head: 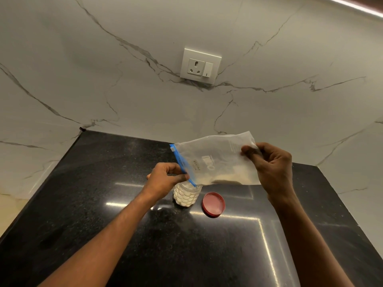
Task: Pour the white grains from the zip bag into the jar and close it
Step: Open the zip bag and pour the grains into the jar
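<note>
Fingers (182,176) of the left hand (165,179) pinch the zip bag (215,160) at its blue zip edge, directly above the jar (186,196); right hand (271,168) grips the far corner. Beside the jar lies the red lid (213,204); bare black bench (207,255) spreads nearer.

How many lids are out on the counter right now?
1. A round red plastic lid lies flat on the black granite counter, just right of the open clear plastic jar and apart from it. No other lid shows; the arms hide some of the counter.
</note>
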The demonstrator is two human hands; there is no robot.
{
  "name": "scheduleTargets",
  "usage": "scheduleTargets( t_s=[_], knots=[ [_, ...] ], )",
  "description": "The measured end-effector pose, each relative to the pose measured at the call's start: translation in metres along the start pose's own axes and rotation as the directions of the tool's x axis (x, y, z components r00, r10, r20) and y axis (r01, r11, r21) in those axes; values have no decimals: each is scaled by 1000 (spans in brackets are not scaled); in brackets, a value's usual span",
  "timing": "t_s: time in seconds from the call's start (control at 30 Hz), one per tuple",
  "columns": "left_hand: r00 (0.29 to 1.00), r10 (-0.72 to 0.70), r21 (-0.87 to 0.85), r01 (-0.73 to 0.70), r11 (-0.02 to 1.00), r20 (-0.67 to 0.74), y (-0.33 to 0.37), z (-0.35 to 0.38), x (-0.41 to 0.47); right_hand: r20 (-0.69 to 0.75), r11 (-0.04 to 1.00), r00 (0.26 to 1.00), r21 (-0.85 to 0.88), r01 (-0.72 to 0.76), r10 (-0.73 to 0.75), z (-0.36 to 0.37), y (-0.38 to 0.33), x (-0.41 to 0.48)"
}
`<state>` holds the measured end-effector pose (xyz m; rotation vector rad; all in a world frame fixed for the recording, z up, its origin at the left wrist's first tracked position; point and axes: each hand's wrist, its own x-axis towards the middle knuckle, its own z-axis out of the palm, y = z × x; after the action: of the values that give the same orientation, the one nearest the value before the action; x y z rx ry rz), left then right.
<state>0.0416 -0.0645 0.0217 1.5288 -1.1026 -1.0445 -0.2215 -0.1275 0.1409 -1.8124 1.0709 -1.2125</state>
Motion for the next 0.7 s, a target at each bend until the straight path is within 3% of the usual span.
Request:
scheduleTargets(
  t_s=[0.57,0.7],
  knots=[
    [1000,4,21,-4,1000,-9,2,0,0,-15,999,1000,-38,2,-3,0,8,3],
    [1000,-16,-11,16,1000,13,-1,0,0,74,998,997,-47,-29,33,1,11,1]
  ],
)
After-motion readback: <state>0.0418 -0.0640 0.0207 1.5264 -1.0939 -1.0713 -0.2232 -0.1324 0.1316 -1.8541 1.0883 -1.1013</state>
